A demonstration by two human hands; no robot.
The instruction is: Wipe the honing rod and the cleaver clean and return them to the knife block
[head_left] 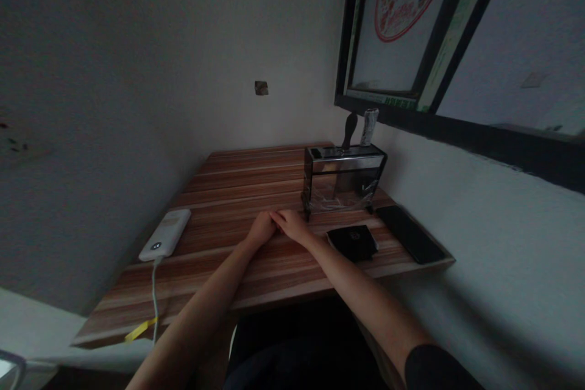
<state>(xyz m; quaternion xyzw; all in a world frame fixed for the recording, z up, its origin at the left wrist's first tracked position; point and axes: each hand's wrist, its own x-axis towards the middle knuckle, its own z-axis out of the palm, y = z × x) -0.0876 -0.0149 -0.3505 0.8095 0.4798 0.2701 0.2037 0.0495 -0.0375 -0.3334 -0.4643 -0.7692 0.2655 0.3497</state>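
Both my hands rest on the wooden table (237, 195), close in front of a shiny metal knife holder (342, 180). My left hand (261, 228) lies palm down with its fingers together and flat. My right hand (292, 224) lies beside it, its fingertips touching or overlapping the left hand's fingers. Neither hand holds anything that I can see. A dark handle (350, 129) and a metal handle (369, 127) stick up from the holder.
A white power bank (165, 234) with a cable (154, 298) lies at the left. A small black case (353, 241) and a black phone (410, 233) lie at the right by the wall. A dark-framed window (411, 30) sits above.
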